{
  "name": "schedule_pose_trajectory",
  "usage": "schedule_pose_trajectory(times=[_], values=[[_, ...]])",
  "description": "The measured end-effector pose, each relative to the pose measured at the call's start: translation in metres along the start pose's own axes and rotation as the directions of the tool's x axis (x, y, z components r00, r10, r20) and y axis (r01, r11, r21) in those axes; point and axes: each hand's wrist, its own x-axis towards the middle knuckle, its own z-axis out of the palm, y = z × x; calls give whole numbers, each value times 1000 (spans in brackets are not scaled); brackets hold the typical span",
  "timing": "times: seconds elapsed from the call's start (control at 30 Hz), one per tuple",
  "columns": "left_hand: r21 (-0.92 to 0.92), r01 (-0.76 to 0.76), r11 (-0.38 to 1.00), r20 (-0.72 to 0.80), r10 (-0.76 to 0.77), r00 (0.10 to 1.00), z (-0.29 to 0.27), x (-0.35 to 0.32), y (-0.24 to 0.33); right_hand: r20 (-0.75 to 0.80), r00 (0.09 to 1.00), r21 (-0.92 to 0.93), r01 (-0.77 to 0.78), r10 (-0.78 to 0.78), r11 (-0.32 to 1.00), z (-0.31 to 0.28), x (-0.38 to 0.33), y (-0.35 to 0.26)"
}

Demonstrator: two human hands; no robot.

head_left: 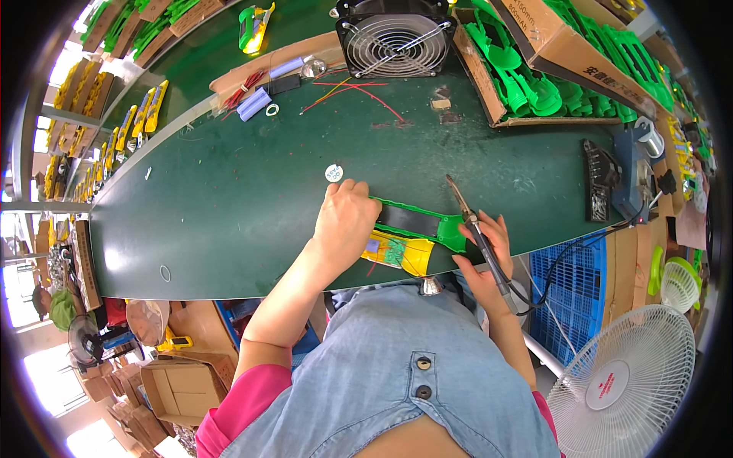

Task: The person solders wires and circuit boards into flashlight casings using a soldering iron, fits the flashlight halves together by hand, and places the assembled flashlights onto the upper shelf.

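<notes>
My left hand point(343, 229) is closed on the left end of a long green plastic flashlight shell point(450, 230), which has a dark strip inside. My right hand point(492, 256) holds a soldering iron point(484, 246) slanting across the palm, its tip pointing up and left above the table. The right fingers are close to the shell's wide end; whether they touch it I cannot tell. Just below lies a yellow shell point(416, 256) with a green circuit board and thin wires, partly hidden by my left hand. A shiny reflector cup point(431, 286) sits at the table edge beside it.
Beyond my left hand lies a round white disc point(334, 173). Purple battery cells point(254, 104), wires and a fan point(397, 42) stand at the back. A carton point(565, 120) of green shells is back right. A blue soldering station point(632, 179) stands right, its cable running to the iron.
</notes>
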Motion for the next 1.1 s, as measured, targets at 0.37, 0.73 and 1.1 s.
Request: schedule_pose_trajectory(times=[0.37,0.73,1.1], values=[[-10,-25,1000,-73,25,997,-11,-2,-1,27,999,84,-42,40,996,1,3,1],[-274,-235,933,-246,168,955,0,-15,45,70,995,136,-82,73,987,1,8,-2],[-327,-48,944,-328,-65,942,24,-4,46,73,989,130,122,-132,984,8,24,2]])
